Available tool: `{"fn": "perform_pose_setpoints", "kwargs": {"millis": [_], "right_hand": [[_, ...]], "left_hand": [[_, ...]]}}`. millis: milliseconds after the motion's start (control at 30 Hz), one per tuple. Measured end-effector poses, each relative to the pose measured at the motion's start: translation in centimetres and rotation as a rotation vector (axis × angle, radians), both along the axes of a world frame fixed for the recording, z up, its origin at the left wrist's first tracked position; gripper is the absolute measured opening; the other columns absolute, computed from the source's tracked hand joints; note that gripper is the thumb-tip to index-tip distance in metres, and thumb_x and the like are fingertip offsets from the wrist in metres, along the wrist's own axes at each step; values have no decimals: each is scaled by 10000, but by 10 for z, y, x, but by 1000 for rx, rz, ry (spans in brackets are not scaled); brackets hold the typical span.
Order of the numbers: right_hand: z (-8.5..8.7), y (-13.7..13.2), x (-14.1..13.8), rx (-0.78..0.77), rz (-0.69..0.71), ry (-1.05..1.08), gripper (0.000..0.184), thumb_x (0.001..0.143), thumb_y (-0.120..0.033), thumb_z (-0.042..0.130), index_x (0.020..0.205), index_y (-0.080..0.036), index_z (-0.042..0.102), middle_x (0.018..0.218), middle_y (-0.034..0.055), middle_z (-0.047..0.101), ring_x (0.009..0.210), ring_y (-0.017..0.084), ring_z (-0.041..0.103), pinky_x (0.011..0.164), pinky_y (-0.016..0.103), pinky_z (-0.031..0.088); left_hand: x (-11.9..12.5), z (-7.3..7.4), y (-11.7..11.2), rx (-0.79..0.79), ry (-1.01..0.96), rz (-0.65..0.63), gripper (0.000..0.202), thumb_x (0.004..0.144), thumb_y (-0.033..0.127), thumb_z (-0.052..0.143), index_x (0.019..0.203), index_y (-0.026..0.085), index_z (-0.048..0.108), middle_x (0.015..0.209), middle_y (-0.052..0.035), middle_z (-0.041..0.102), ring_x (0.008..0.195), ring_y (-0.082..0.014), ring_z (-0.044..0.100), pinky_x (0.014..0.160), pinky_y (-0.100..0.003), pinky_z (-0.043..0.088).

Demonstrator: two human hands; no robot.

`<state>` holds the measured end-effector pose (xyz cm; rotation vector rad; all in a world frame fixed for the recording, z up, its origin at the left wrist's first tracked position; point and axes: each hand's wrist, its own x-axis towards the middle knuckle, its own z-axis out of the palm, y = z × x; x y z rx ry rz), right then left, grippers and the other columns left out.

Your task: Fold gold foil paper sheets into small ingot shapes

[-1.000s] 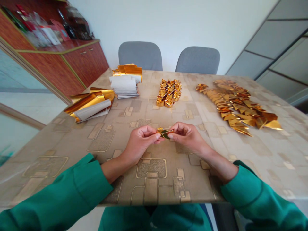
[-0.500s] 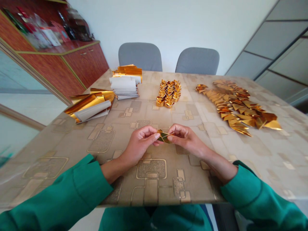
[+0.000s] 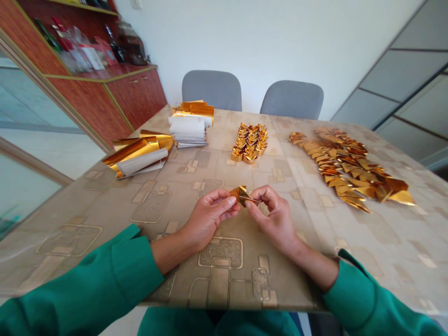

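Observation:
A small piece of folded gold foil paper (image 3: 242, 194) is held over the front half of the table between both hands. My left hand (image 3: 212, 212) pinches its left end between thumb and fingers. At its right end, the thumb and forefinger of my right hand (image 3: 273, 212) close on a narrow folded edge. Part of the paper is hidden behind the fingertips. Beyond the hands stands a tight block of gold folded paper pieces (image 3: 249, 142) in rows. To the right spreads a larger heap of pointed gold folded pieces (image 3: 345, 161).
On the left lie loose rolled gold-and-white sheets (image 3: 140, 154), with a stack of white-backed gold paper (image 3: 189, 128) behind them. Two grey chairs (image 3: 212, 91) stand at the table's (image 3: 154, 205) far side. A red-brown cabinet (image 3: 136, 100) holding bottles is at the back left.
The gold paper has turned in my fingers, with a pointed corner now standing up. My right hand has tilted and shifted its pinch on the right end. The camera view has shifted slightly.

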<state>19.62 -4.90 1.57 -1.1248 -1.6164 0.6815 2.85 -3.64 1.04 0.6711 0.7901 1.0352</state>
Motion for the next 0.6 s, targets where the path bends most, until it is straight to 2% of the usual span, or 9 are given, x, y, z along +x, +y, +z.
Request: {"fn": "perform_pose_setpoints", "kwargs": {"millis": [200,600], "right_hand": [[3,-4,-7,66,-58,-115,109,811,-153,578,752,-220,515,660,-23,570,602,119,532,595,257,429],[0,-4,-7,61,-67,-145,111,806,-168,569,732,-228,511,654,-16,588,602,128,541,597,261,442]], "left_hand": [[2,2,-1,16,18,60,332,602,277,890,763,143,632,731,10,702,650,-90,670,641,-189,556],[1,0,1,-22,43,76,329,592,270,891,763,137,644,740,-6,714,667,-101,684,644,-188,552]]}}
